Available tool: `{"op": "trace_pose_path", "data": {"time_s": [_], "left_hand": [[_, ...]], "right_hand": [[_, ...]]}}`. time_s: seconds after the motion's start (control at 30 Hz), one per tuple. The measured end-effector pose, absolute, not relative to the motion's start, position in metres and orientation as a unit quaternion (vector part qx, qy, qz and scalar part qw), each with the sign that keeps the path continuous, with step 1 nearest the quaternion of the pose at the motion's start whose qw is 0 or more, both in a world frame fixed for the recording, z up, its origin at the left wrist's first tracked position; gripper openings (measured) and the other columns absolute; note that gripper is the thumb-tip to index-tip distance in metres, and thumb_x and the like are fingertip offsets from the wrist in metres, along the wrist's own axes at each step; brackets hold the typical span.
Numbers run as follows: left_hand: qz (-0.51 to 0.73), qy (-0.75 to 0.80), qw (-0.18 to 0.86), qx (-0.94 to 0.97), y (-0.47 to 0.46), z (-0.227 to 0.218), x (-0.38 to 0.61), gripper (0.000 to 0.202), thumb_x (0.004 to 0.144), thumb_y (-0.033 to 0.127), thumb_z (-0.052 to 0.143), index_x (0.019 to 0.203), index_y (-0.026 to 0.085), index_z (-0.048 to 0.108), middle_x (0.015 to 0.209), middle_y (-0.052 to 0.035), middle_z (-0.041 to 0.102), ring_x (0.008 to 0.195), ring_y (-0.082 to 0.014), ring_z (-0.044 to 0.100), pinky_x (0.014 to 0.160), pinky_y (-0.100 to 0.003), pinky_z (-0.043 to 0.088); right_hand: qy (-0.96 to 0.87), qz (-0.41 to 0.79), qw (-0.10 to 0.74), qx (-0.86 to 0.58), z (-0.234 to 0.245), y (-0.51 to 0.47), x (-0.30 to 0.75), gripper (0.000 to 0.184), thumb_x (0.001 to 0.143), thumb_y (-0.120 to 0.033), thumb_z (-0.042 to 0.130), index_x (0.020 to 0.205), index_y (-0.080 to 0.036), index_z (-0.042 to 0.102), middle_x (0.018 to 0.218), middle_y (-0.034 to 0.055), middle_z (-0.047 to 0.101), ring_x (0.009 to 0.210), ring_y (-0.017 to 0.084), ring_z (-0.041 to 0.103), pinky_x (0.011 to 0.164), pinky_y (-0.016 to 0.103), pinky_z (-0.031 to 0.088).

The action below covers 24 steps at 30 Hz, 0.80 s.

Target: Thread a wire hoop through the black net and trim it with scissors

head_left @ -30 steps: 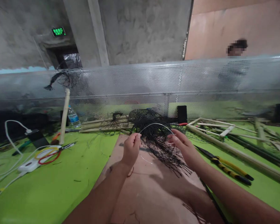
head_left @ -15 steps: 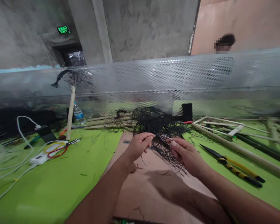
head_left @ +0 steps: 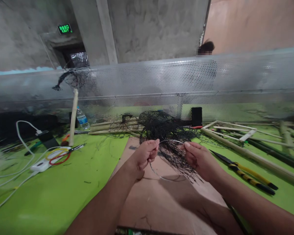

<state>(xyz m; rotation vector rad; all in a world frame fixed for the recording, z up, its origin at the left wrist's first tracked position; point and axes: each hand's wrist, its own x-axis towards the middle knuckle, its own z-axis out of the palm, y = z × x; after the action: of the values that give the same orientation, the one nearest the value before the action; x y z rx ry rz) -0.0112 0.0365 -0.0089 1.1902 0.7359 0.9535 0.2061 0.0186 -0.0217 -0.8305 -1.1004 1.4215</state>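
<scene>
Left hand and right hand each pinch one end of a thin wire loop between thumb and fingers; black netting hangs tangled around it, above a pink sheet.

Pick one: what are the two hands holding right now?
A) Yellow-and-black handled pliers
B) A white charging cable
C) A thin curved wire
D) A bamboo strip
C. The left hand and right hand pinch a thin curved wire that arcs in front of the black netting.
</scene>
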Motion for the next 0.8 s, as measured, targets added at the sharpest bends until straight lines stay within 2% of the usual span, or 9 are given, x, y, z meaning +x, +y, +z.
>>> {"op": "trace_pose_path", "data": {"time_s": [0.33,0.57,0.73,0.8], "left_hand": [[0.455,0.355,0.635,0.514,0.036,-0.005,-0.012,0.037,0.077,0.045,0.062,0.063,0.018,0.041,0.044,0.0097,0.023,0.039,-0.0044,0.012,0.038,-0.021,0.011],[0.432,0.371,0.605,0.556,0.037,-0.007,-0.013,0.040,0.078,0.053,0.057,0.064,0.017,0.046,0.044,0.0078,0.030,0.039,-0.0049,0.023,0.040,-0.020,0.023],[0.480,0.391,0.540,0.570,0.040,-0.019,-0.005,0.044,0.078,0.057,0.055,0.060,0.018,0.044,0.043,0.0070,0.031,0.039,-0.0057,0.026,0.040,-0.021,0.026],[0.500,0.392,0.522,0.569,0.041,-0.022,-0.002,0.045,0.077,0.056,0.056,0.060,0.017,0.043,0.044,0.0073,0.030,0.039,-0.0050,0.024,0.040,-0.020,0.023]], "right_hand": [[-0.471,0.574,0.561,-0.366,-0.022,0.018,0.201,0.027,0.080,-0.040,0.064,0.072,-0.015,0.059,0.045,-0.0082,0.026,0.041,0.005,0.018,0.039,0.022,0.011],[-0.455,0.590,0.566,-0.353,-0.024,0.016,0.201,0.027,0.079,-0.042,0.064,0.074,-0.016,0.059,0.045,-0.0094,0.022,0.040,0.004,0.016,0.038,0.021,0.011],[-0.451,0.584,0.574,-0.356,-0.023,0.018,0.205,0.029,0.077,-0.043,0.066,0.073,-0.015,0.060,0.045,-0.0091,0.024,0.040,0.004,0.017,0.038,0.021,0.011],[-0.453,0.578,0.579,-0.353,-0.023,0.019,0.205,0.029,0.077,-0.042,0.067,0.072,-0.014,0.060,0.044,-0.0090,0.025,0.040,0.004,0.018,0.038,0.021,0.011]]}}
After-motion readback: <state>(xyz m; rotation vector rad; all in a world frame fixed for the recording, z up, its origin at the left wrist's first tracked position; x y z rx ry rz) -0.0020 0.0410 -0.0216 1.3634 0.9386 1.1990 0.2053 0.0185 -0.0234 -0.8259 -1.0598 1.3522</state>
